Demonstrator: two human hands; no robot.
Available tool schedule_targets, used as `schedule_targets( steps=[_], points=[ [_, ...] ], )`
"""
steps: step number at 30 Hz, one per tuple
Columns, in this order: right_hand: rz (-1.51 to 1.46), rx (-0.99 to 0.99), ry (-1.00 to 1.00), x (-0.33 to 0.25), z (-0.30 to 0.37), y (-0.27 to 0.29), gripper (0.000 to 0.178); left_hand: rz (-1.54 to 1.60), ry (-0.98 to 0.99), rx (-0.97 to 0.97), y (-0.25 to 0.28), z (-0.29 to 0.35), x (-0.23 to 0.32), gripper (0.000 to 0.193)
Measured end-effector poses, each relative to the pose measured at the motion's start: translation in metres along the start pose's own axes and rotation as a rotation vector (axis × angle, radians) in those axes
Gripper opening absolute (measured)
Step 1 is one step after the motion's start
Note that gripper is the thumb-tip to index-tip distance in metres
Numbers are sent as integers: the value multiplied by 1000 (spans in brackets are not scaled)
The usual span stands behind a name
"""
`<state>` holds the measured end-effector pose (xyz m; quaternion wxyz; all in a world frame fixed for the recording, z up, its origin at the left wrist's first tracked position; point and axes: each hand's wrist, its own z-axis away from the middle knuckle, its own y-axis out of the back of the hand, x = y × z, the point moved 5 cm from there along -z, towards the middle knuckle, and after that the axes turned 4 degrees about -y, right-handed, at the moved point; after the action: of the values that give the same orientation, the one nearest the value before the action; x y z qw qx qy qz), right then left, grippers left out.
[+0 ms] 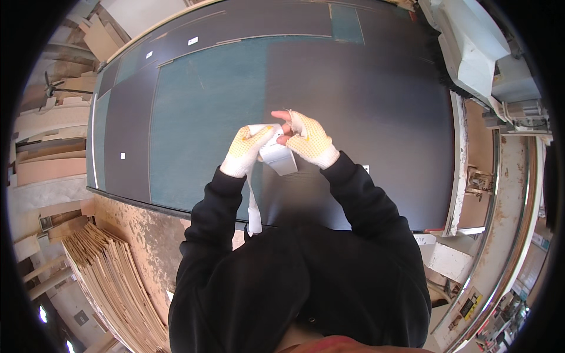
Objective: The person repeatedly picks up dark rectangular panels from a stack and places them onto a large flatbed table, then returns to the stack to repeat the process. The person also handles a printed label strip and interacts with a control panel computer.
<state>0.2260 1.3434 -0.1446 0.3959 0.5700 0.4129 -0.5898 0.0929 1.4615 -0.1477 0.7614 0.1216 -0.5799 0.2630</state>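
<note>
My left hand (pixel 246 150), in a white knit glove with yellow dots, is closed on a white strip of labels (pixel 279 157). Part of the strip hangs folded below the hand, and a narrow tail (pixel 254 210) trails down toward my body. My right hand (pixel 307 140) wears a matching glove with bare fingertips. Its thumb and one finger are pinched together at the strip's upper right edge, while another finger stretches out to the left. Both hands are over the dark panels (pixel 365 112), close to the seam with a green surface (pixel 206 112).
Small white labels (pixel 193 41) sit on several dark panels. At the lower left stands a stack of thin boards (pixel 115 282). A white machine housing (pixel 474 53) rises at the upper right. A long rail (pixel 511 217) runs along the right side.
</note>
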Motion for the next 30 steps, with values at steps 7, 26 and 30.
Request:
schedule_targets(
  steps=[7, 26, 30],
  points=[
    [21, 65, -93, 39, -5, 42, 18, 585, 201, 44, -33, -52, -53, 18],
    [1016, 873, -408, 179, -212, 583, 34, -1096, -263, 119, -46, -164, -183, 12],
    [1572, 1126, -484, 189, -205, 606, 63, -1031, -330, 86, -48, -170, -173, 7]
  ],
)
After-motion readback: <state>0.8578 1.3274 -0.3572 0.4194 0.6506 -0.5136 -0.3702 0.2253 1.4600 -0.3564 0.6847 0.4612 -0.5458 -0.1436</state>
